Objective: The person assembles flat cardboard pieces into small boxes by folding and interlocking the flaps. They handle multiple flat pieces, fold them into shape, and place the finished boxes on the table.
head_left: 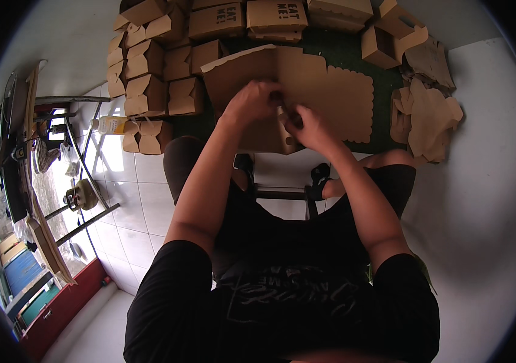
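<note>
A large brown cardboard box blank (pixel 312 91) with scalloped edges lies partly folded in front of me, a crease running down its middle. My left hand (pixel 256 101) bends over the crease from the left, its fingers closed on the cardboard there. Just to the right and a little nearer, my right hand (pixel 313 128) has curled fingers pinching at a narrow folded part of the same blank. The fingertips of both hands almost meet, and they partly hide what lies between them.
Folded brown boxes (pixel 146 94) are stacked at the left, and more printed boxes (pixel 277 18) line the back. An open box (pixel 385 45) and flat cardboard pieces (pixel 433 118) lie at the right. A bottle (pixel 111 125) with yellowish contents stands beside the left stack. All this rests on a green surface (pixel 354 54).
</note>
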A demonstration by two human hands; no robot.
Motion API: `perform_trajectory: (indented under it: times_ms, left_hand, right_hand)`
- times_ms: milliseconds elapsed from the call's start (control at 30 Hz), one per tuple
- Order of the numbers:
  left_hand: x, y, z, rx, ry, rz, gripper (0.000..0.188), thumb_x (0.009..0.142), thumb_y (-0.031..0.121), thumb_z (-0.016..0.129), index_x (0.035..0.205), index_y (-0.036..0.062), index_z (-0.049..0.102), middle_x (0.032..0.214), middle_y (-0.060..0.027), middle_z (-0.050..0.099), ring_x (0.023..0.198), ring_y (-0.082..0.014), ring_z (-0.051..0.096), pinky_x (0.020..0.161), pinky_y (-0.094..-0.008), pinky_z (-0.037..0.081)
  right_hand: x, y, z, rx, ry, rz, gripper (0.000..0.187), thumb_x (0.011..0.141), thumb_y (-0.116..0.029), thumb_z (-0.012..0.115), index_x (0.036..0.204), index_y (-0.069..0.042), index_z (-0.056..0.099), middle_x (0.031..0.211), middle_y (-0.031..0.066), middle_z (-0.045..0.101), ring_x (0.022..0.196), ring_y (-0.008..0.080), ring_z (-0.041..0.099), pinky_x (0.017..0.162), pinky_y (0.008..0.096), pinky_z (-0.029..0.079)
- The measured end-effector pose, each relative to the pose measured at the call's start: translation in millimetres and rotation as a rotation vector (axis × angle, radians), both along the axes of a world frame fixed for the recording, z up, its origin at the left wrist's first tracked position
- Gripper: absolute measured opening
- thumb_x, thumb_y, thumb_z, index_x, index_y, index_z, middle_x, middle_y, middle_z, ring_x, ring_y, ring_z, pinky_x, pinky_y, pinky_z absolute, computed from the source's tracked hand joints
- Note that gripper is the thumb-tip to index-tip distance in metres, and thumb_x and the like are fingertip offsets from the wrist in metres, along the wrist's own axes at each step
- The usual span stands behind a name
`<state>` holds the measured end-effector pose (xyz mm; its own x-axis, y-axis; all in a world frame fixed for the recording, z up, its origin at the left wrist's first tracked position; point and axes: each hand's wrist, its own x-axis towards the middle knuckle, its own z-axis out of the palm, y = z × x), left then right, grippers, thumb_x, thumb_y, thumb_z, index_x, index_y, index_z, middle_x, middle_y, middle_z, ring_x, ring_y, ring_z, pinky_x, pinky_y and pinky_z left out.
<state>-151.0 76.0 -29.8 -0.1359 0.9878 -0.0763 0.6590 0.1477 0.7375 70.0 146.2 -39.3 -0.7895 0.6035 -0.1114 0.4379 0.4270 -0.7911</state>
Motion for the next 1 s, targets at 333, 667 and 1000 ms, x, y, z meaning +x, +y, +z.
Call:
perform_trajectory:
  times_ms: [333, 667, 1000]
  left_hand:
    - [-10.2, 1.3, -1.9, 0.001, 0.028, 0.139, 0.030, 0.100, 0.022, 0.080, 0.129, 0.0153, 0.083, 0.115, -0.0219, 0.083, 0.112, -0.0445, 0.079, 0.099, -0.0530, 0.063]
    - [-1.4, 7.8, 3.9, -0.038, 0.047, 0.222, 0.043, 0.088, 0.042, 0.095, 0.109, 0.0057, 0.087, 0.098, -0.0171, 0.086, 0.095, -0.0338, 0.086, 0.089, -0.0441, 0.068]
    - [5.2, 12.1, -8.0, -0.049, 0.031, 0.299, 0.041, 0.088, 0.042, 0.095, 0.106, 0.0068, 0.087, 0.099, -0.0164, 0.087, 0.096, -0.0332, 0.086, 0.090, -0.0433, 0.068]
  right_hand:
    - [1.8, 9.2, 3.3, -0.182, -0.089, -0.092, 0.034, 0.104, -0.016, 0.078, 0.133, -0.001, 0.071, 0.101, 0.0163, 0.083, 0.090, 0.0295, 0.084, 0.082, 0.0436, 0.064]
    - [-2.1, 2.6, 5.7, 0.001, -0.072, -0.076, 0.036, 0.100, -0.019, 0.079, 0.129, 0.001, 0.071, 0.112, 0.0220, 0.082, 0.099, 0.0417, 0.083, 0.089, 0.0493, 0.066]
    - [-20.2, -18.9, -9.6, 0.128, 0.028, -0.237, 0.044, 0.096, -0.030, 0.089, 0.121, 0.001, 0.071, 0.108, 0.0248, 0.082, 0.100, 0.0463, 0.081, 0.086, 0.0529, 0.064]
